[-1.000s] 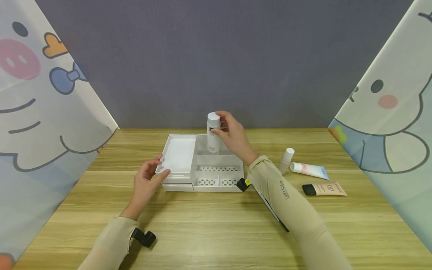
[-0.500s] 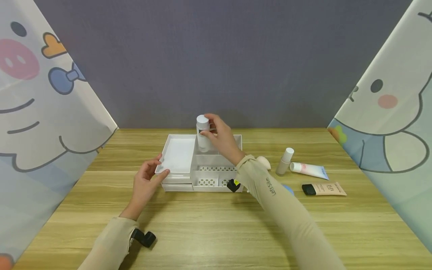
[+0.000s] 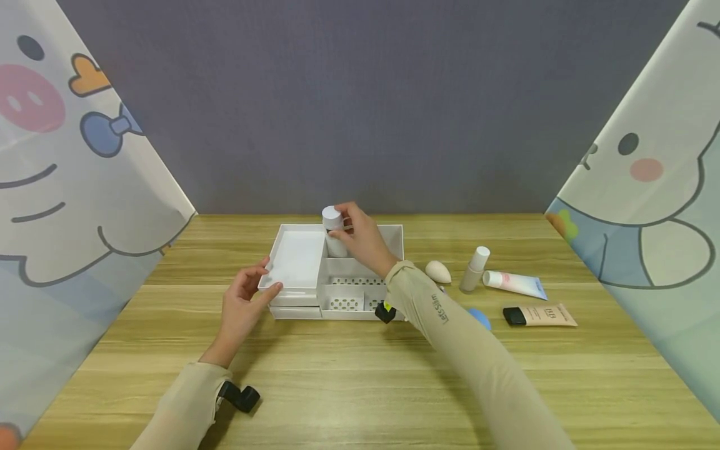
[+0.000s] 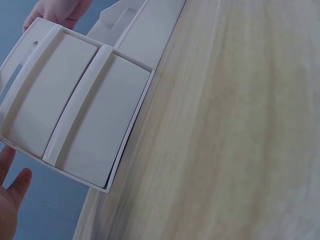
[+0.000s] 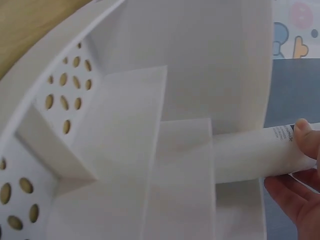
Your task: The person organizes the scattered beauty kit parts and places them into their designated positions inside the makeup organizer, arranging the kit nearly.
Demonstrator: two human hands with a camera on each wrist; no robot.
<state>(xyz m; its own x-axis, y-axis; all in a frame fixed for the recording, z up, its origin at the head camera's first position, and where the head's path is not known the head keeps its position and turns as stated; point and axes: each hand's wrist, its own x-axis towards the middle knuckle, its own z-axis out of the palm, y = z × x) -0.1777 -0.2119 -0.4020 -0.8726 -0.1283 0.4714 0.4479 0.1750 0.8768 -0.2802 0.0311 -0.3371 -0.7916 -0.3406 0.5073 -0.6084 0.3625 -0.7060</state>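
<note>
A white cosmetics organizer [image 3: 360, 269] stands on the table, with a flat tray top on its left and stepped compartments on its right. My right hand [image 3: 365, 240] pinches a white capped bottle [image 3: 332, 219] near its top. The lower part of the bottle [image 5: 245, 156] is inside the rear compartment, against the left wall, with its base hidden. My left hand [image 3: 242, 306] rests at the organizer's left side, thumb by the front corner and fingers along the edge. In the left wrist view, two closed drawers [image 4: 102, 120] face the front.
Right of the organizer lie an egg-shaped makeup sponge [image 3: 438, 272], a small white-capped bottle [image 3: 475, 270], a white-and-blue tube [image 3: 517, 284] and a beige BB tube [image 3: 542, 315]. A blue round thing [image 3: 480, 317] is partly behind my right sleeve. A grey panel [image 3: 371, 112] closes off the back.
My right hand has carried the white bottle left, then lowered it into the rear compartment. The sponge and blue thing have come out from behind my right arm. My left hand stays in place.
</note>
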